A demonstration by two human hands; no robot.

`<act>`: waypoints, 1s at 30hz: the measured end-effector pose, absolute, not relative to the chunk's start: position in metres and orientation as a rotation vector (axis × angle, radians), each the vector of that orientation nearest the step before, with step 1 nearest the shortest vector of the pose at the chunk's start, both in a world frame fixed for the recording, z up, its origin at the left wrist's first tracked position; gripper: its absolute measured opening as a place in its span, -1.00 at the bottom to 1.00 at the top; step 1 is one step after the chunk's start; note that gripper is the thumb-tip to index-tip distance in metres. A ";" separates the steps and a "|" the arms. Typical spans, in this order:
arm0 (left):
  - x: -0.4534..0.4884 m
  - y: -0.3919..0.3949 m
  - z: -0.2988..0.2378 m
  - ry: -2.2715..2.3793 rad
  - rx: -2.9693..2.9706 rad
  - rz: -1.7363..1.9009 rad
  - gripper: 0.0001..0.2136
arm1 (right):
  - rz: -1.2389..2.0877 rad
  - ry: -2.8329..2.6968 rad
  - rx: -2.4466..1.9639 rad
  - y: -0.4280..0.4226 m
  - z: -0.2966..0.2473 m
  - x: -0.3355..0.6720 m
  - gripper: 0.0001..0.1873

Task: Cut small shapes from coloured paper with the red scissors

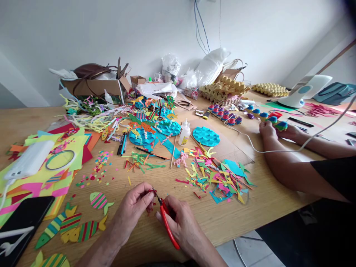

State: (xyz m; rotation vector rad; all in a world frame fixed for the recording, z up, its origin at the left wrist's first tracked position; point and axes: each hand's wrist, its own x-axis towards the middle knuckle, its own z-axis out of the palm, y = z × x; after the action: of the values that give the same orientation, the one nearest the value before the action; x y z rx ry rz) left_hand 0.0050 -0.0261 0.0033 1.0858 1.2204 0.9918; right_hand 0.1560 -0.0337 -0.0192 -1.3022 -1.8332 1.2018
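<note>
At the front middle of the table, my left hand (136, 204) pinches a small red piece (151, 191), mostly hidden by the fingers. My right hand (179, 218) is closed around red-handled pliers (167, 222), whose dark narrow jaws reach the red piece at my left fingertips. A striped paper fish (99, 201) in pink and green lies left of my left hand. Several more striped paper fish (71, 223) are grouped nearer the left front edge. Beyond my hands lie a heap of coloured paper scraps (219, 178) and thin green and orange strips (144, 161).
A white glue bottle (184, 134) stands near a turquoise egg-carton piece (206, 136). Coloured sheets (66, 163), a power bank (29, 159) and a phone (27, 226) occupy the left. At right, another person's hands (274, 129) hold a painted egg-carton strip; a cable (267, 151) crosses their arms.
</note>
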 end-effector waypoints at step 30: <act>-0.001 -0.026 0.009 1.281 1.077 1.031 -0.86 | 1.201 -1.852 -1.321 -0.032 -0.019 0.156 -0.64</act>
State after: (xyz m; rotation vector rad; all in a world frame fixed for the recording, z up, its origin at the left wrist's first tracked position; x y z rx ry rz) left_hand -0.0012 -0.0257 0.0088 1.0775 1.2812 1.0313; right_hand 0.1561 -0.0315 -0.0186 -1.3208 -1.8522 1.2013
